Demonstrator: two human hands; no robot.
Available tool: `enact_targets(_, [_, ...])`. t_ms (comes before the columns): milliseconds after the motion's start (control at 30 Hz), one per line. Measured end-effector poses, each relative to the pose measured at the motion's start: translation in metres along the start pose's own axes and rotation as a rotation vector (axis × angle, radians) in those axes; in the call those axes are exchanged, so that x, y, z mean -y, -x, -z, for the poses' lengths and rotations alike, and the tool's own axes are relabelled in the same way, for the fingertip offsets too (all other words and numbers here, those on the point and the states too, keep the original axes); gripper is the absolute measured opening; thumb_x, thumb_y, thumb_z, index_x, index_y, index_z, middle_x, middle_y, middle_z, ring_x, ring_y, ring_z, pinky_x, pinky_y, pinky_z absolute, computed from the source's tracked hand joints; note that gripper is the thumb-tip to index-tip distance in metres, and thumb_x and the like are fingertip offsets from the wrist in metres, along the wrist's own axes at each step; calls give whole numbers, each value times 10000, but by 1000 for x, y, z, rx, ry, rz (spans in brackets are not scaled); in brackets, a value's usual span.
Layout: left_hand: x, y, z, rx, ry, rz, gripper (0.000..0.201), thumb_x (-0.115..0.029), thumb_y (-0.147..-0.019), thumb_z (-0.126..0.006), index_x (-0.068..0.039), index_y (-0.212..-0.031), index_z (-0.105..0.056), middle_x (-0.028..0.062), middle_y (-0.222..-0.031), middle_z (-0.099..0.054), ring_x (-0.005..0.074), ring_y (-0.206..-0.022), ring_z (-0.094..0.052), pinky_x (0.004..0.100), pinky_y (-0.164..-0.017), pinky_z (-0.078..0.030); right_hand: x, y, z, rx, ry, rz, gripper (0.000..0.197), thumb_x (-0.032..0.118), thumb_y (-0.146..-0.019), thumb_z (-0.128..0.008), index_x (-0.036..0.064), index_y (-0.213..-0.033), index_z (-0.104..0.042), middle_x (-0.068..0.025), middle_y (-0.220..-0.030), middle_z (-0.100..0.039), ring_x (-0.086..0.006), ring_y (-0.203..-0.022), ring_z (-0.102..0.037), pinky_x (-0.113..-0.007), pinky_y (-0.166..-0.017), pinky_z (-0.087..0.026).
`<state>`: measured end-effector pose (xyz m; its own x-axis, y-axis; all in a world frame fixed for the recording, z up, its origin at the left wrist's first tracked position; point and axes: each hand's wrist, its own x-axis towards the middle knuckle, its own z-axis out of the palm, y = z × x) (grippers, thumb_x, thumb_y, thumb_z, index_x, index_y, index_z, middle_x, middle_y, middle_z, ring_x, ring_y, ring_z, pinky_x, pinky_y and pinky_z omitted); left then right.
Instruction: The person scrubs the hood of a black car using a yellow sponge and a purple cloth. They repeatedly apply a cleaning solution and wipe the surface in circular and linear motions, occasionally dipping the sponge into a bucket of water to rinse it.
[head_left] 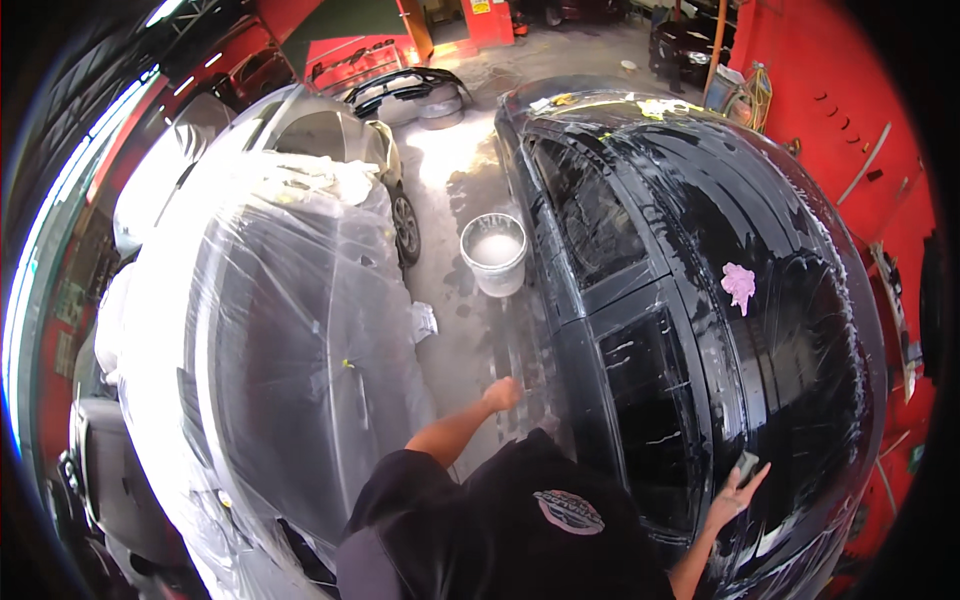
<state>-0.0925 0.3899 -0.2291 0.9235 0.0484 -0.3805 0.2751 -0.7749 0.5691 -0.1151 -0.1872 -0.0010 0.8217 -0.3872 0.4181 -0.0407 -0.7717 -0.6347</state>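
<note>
A: Wrinkled translucent film point(290, 330) drapes the pale car point(310, 135); your left hand point(503, 393) is curled closed.
B: And your right hand point(740, 492), outstretched, part-splayed, holds a small grey block point(746, 464) at the curved, wet, glossy black roof point(800, 385).

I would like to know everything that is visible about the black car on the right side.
The black car stands on the picture's right side, seen from above. Its glossy roof looks wet, with whitish streaks, and an irregular pink patch shows on it. The dark side windows are streaked too. Yellowish patches show near its far end. The right hand holds a small grey block at the roof; whether it presses there is unclear.
</note>
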Motion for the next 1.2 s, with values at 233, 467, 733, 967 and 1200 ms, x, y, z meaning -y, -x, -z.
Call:
enact_targets(233, [-226, 13, 39, 212, 956, -345, 728, -413, -1039, -744, -2, -1588, -502, 188, -1447, -658, 251, -1324, -627, 387, -1093, -513, 189, 1, -107, 325, -432, 87, 838, 138, -994, -739, 48, -1701, -298, -308, -1456, -605, -399, -1331, -610, -464, -1123, -458])
enact_targets(467, [-303, 53, 76, 452, 1364, -443, 653, -258, -1094, -688, -61, -1655, -418, 96, -1510, -602, 179, -1356, -578, 368, -1120, -509, 209, 19, -108, 347, -170, 365, 668, 267, -1065, -656, -4, -1627, -416, -291, -1484, -568, -487, -1355, -552, -537, -1122, -456])
enact_targets(733, [-299, 23, 68, 422, 1309, -360, 531, -224, -1101, -668, -65, -1582, -507, 39, -1411, -675, 143, -1255, -638, 327, -998, -569, 208, 25, -114, 451, -318, 213, 676, 223, -1017, -710, -49, -1585, -462, -271, -1467, -601, -432, -1339, -602, -495, -1133, -474])
enact_targets(967, [-282, -45, 107, 449, 1233, -292, 486, -269, -1082, -708, -101, -1521, -585, 0, -1347, -704, 88, -1162, -652, 285, -882, -563, 200, -17, -160, 508, -638, -195, 566, 168, -1050, -687, -105, -1522, -533, -175, -1269, -750, -213, -1115, -699, -350, -1020, -531])
enact_targets(1200, [-285, -119, 165, 576, 1297, -272, 481, -273, -1083, -708, -95, -1515, -593, -2, -1327, -699, 85, -1143, -647, 282, -876, -557, 238, -69, -219, 366, -669, -288, 403, 152, -1068, -626, -81, -1394, -672, -113, -1139, -777, -166, -1037, -697, -322, -962, -540])
